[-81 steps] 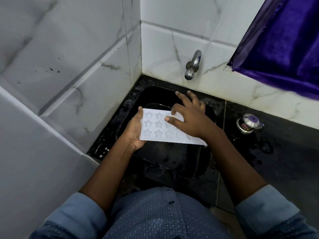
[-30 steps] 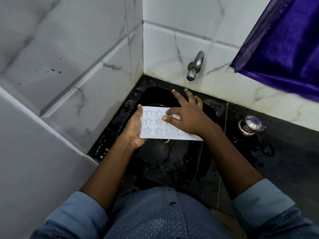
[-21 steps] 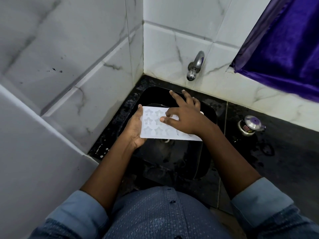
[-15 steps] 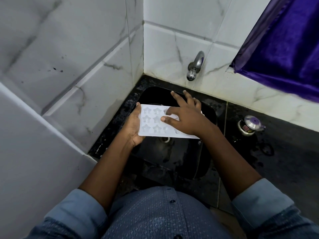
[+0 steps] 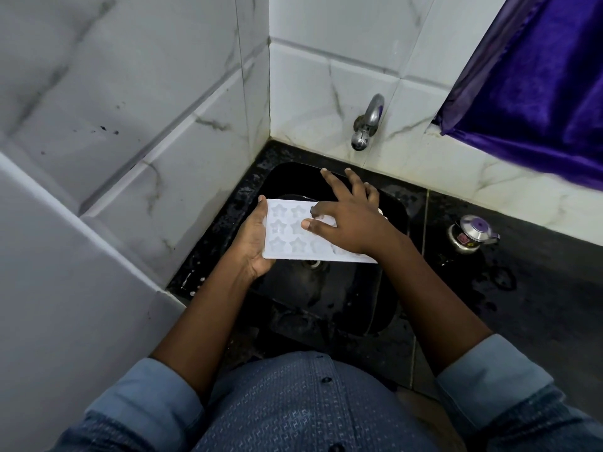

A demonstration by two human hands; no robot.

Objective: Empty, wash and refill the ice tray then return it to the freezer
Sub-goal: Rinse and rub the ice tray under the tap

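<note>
Over the black sink [image 5: 342, 288], gripping the ice tray [image 5: 293, 252] by its left end with the left hand [image 5: 253, 246], held about level — pressing star cells with the right hand [image 5: 352, 223], index tip and thumb down, other fingers spread. Tiled wall [image 5: 163, 207] close on the left — open counter [image 5: 522, 305] to the right.

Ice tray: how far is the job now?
Done, it seems: star cells of the ice tray look empty. In hand: the left hand holds its end over the sink; the right hand lies on top, likely washing. Left: refill at the tap, freezer.
</note>
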